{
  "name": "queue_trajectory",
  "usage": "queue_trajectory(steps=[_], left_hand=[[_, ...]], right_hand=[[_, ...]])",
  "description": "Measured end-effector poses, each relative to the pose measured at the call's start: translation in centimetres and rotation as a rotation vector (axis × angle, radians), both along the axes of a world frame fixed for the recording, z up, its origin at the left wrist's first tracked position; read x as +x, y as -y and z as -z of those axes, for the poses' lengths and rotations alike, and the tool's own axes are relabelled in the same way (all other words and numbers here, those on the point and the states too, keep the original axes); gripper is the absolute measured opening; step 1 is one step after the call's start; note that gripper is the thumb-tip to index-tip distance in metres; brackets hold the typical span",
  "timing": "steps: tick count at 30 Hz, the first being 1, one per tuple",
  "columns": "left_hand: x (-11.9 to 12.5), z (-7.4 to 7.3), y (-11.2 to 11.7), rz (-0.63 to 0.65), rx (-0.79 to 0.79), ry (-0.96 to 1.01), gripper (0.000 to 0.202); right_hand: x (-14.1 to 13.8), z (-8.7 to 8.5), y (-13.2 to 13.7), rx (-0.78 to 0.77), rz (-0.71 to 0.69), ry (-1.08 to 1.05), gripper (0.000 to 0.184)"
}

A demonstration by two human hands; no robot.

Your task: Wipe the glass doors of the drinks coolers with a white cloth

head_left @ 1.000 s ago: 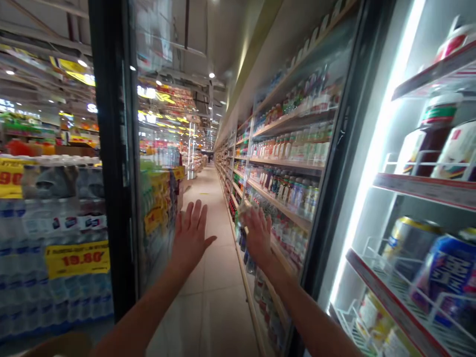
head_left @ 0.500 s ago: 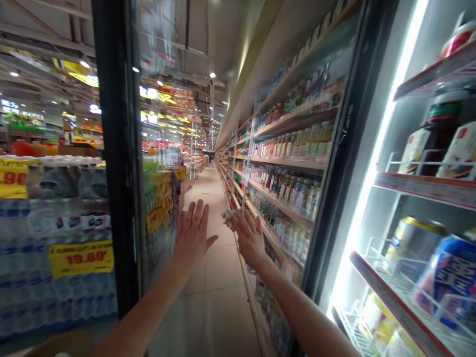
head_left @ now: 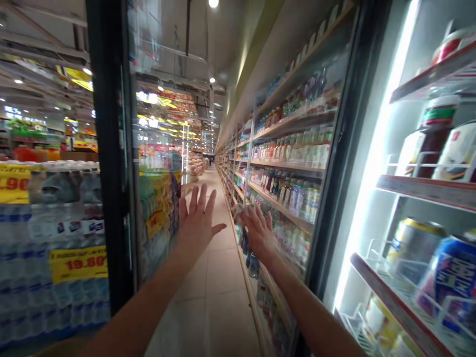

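A glass cooler door (head_left: 219, 317) with a black frame stands open in front of me, and the aisle shows through it. My left hand (head_left: 197, 218) is raised at the pane with its fingers spread and nothing in it; whether the palm touches the glass I cannot tell. Just right of it, my right hand (head_left: 260, 233) holds a crumpled pale cloth (head_left: 241, 213) toward the glass. The fingers lie over the cloth, which is blurred and partly hidden by them.
On the right, lit cooler shelves (head_left: 427, 186) hold bottles and cans (head_left: 453, 277). Stacked packs of bottled water (head_left: 48, 277) with yellow price signs (head_left: 78, 263) stand at left, beyond the black door frame (head_left: 107, 148). Drink shelves (head_left: 286, 163) show through the glass.
My left hand has shifted right and slightly up, its fingers more spread. My right hand has moved a little right with the cloth.
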State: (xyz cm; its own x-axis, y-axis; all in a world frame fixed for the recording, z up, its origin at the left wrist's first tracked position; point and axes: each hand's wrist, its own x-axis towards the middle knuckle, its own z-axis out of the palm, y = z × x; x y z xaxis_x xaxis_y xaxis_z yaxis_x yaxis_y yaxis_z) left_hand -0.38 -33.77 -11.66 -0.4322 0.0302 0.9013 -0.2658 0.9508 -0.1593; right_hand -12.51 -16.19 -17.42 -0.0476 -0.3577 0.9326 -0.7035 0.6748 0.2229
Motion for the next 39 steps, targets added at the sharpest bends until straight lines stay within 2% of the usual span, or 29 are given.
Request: queue_trajectory(steps=[1, 4, 6, 7, 8, 11, 12, 13, 14, 15, 18, 20, 21, 22, 25, 26, 27, 31, 32, 33, 35, 37, 39], left_hand=[[0.1, 0.0, -0.1, 0.004, 0.000, 0.000, 0.092], [0.2, -0.1, -0.3, 0.013, 0.010, 0.010, 0.092], [0.1, -0.3, -0.3, 0.015, 0.014, 0.018, 0.091], [0.0, -0.3, -0.3, 0.016, 0.014, 0.019, 0.091], [0.0, -0.3, -0.2, 0.016, 0.015, 0.020, 0.091], [0.0, -0.4, 0.0, 0.013, 0.021, 0.023, 0.092], [0.0, -0.4, 0.0, 0.013, 0.021, 0.024, 0.092], [0.0, -0.5, 0.0, 0.012, 0.022, 0.025, 0.091], [0.0, -0.5, 0.0, 0.012, 0.023, 0.030, 0.091], [0.0, -0.5, 0.0, 0.013, 0.023, 0.037, 0.090], [-0.1, -0.6, -0.2, 0.013, 0.027, 0.051, 0.090], [-0.2, -0.6, -0.2, 0.012, 0.029, 0.046, 0.089], [-0.2, -0.6, -0.1, 0.012, 0.033, 0.039, 0.089], [-0.2, -0.6, -0.1, 0.013, 0.038, 0.034, 0.089], [-0.2, -0.5, 0.1, 0.034, 0.042, 0.026, 0.088], [-0.2, -0.5, 0.1, 0.041, 0.044, 0.025, 0.088], [-0.1, -0.5, 0.1, 0.048, 0.046, 0.027, 0.089], [-0.1, -0.5, 0.0, 0.056, 0.054, 0.033, 0.091], [-0.2, -0.4, 0.0, 0.054, 0.051, 0.033, 0.091], [-0.2, -0.4, 0.0, 0.050, 0.046, 0.031, 0.091], [-0.3, -0.4, 0.1, 0.043, 0.037, 0.023, 0.092], [-0.3, -0.4, 0.2, 0.043, 0.036, 0.021, 0.091], [-0.2, -0.5, 0.2, 0.048, 0.046, 0.024, 0.091]], right_hand=[[-0.9, -0.3, -1.2, -0.083, 0.031, 0.034, 0.049], [-3.8, -2.6, -4.5, -0.539, 0.142, 0.179, 0.051], [-4.1, -3.8, -4.4, -0.710, 0.155, 0.195, 0.053], [-3.5, -4.0, -3.5, -0.691, 0.139, 0.167, 0.053], [-2.7, -3.9, -2.3, -0.596, 0.112, 0.127, 0.053], [-0.1, -2.7, 1.0, -0.095, -0.011, -0.006, 0.053], [0.1, -2.4, 1.1, 0.013, -0.040, -0.034, 0.052], [-0.1, -2.3, 0.7, 0.050, -0.047, -0.040, 0.051], [-0.8, -2.3, -0.3, 0.003, -0.031, -0.025, 0.050], [-1.7, -2.6, -1.7, -0.120, 0.006, 0.007, 0.048], [-4.7, -4.1, -5.4, -0.595, 0.130, 0.148, 0.050], [-5.1, -4.4, -5.7, -0.746, 0.149, 0.185, 0.052], [-4.7, -4.2, -5.1, -0.716, 0.134, 0.175, 0.053], [-4.2, -3.7, -4.3, -0.615, 0.103, 0.148, 0.052], [-2.8, -2.1, -2.7, -0.181, -0.002, 0.038, 0.049], [-2.9, -1.8, -3.0, -0.121, -0.008, 0.026, 0.049], [-3.3, -1.7, -3.7, -0.152, 0.014, 0.042, 0.048], [-5.4, -3.2, -6.5, -0.642, 0.164, 0.197, 0.052], [-5.3, -3.5, -6.1, -0.683, 0.166, 0.199, 0.052], [-4.9, -3.5, -5.3, -0.656, 0.150, 0.176, 0.052], [-3.1, -2.9, -2.5, -0.440, 0.090, 0.094, 0.052], [-1.3, -2.1, 0.1, -0.134, 0.023, 0.018, 0.052], [-0.4, -1.9, 1.0, 0.053, -0.014, -0.011, 0.053]])
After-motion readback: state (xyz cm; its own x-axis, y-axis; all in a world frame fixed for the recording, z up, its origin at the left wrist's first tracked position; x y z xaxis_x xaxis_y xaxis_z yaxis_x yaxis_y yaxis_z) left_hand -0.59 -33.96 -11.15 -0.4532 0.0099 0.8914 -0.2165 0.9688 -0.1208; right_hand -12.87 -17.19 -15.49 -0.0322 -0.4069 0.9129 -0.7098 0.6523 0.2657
